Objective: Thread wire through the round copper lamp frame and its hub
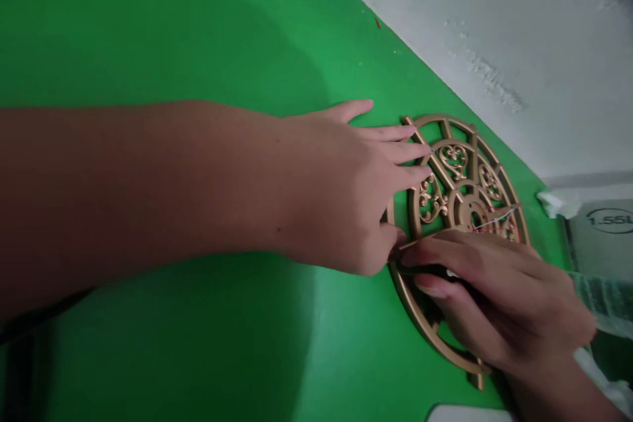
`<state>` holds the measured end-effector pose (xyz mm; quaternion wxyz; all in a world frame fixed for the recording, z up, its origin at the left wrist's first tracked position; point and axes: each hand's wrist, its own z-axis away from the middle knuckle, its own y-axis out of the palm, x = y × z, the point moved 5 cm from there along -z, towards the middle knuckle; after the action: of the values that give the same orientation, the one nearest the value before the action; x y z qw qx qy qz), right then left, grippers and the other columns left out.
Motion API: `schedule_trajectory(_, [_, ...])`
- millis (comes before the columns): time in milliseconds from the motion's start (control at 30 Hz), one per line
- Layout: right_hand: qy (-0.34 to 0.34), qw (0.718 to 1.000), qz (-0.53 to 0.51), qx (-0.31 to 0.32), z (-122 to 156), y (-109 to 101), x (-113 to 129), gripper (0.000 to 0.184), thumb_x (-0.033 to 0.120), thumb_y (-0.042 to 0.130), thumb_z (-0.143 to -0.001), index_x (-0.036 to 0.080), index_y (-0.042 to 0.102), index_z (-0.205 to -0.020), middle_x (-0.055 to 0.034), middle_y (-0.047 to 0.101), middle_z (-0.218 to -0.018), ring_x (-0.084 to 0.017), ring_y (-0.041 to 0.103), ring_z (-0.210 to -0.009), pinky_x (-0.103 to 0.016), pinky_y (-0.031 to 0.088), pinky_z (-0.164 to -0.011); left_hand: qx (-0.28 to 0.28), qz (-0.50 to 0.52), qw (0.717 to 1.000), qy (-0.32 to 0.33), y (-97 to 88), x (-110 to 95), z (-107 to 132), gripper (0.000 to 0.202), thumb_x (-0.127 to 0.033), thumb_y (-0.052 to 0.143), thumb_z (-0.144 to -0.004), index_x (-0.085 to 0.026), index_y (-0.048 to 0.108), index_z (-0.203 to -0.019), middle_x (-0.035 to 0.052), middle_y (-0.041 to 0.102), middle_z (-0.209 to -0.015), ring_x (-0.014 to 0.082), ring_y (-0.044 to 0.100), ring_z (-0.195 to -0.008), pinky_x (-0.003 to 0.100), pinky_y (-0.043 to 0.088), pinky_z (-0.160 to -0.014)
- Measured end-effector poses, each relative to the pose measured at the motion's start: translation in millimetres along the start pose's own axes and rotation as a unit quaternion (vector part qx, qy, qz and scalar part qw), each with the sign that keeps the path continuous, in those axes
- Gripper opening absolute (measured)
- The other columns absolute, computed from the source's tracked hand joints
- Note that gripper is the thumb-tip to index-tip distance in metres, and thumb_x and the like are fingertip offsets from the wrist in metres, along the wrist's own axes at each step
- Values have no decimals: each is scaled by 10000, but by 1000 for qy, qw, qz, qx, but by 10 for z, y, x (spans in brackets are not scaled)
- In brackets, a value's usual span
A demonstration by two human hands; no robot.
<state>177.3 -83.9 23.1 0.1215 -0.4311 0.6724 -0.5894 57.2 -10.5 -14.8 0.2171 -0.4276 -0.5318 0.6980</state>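
A gold-coloured round openwork ornament (459, 188), with curved rims, spokes and heart-shaped scrolls, lies flat on a green surface. My left hand (361, 191) reaches in from the left, palm down. Its fingers are stretched and spread, the tips resting on the ornament's near part, and the thumb is by the rim. From the lower right comes my right hand (499, 297), closed over the ornament. Between its thumb and fingers is a slim dark tool (430, 270) with a small white spot; its exact kind cannot be made out. Thin red and white wires (499, 216) cross the ornament near its hub.
The green tabletop (173, 33) meets a scuffed white wall (475, 20) at the upper right. A grey box marked 1.55L (603, 224) and clear plastic wrap (606, 303) lie at the right. A white-edged object (467, 414) shows at the bottom edge.
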Motion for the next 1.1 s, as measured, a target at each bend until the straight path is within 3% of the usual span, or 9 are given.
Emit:
schedule_trajectory(200, [-8,1000,-3,13,-28,-19,8,172,221,548,-1004,126,638,-893,-12,724,-727,-61,686,-657,-171,500,-661,4,-19,1000,2,3,-10,-6,729,-563,407,-863,-336,299,-1548,-128,111,-1658,232,55,-1602,489,47,-1357])
schedule_trajectory(367, [-2,1000,-18,18,-4,-17,-27,165,231,568,-994,135,643,-882,-6,726,-734,-63,696,-661,-175,511,-668,-19,7,1000,8,3,1,0,702,-551,460,-857,-325,374,-1516,-116,185,-1654,291,131,-1590,544,69,-1355])
schedule_trajectory(700, [8,999,-35,16,-8,-19,-46,140,201,562,-979,149,636,-871,-4,732,-723,-79,706,-628,-180,527,-603,-11,18,1000,13,11,-5,9,719,-542,447,-854,-324,355,-1533,-99,150,-1665,259,78,-1610,592,11,-1355])
schedule_trajectory(833, [27,996,-84,-27,63,-39,-86,41,129,632,-905,149,658,-930,-10,750,-779,-94,719,-684,-175,571,-650,-31,22,999,24,9,5,23,698,-528,442,-871,-298,362,-1524,-58,174,-1673,276,127,-1601,637,45,-1329])
schedule_trajectory(933, [51,989,-115,-83,135,-89,-116,172,93,681,-833,159,672,-991,-14,748,-826,-105,701,-685,-194,588,-635,-37,33,998,26,1,13,25,707,-528,442,-871,-278,354,-1526,-36,175,-1679,300,170,-1587,644,74,-1325])
schedule_trajectory(1100, [84,985,-123,-89,177,-98,-129,178,93,730,-801,194,680,-939,8,732,-769,-108,669,-630,-205,556,-559,0,12,1000,10,8,18,11,740,-572,384,-877,-316,273,-1562,-83,120,-1675,254,66,-1608,626,11,-1344])
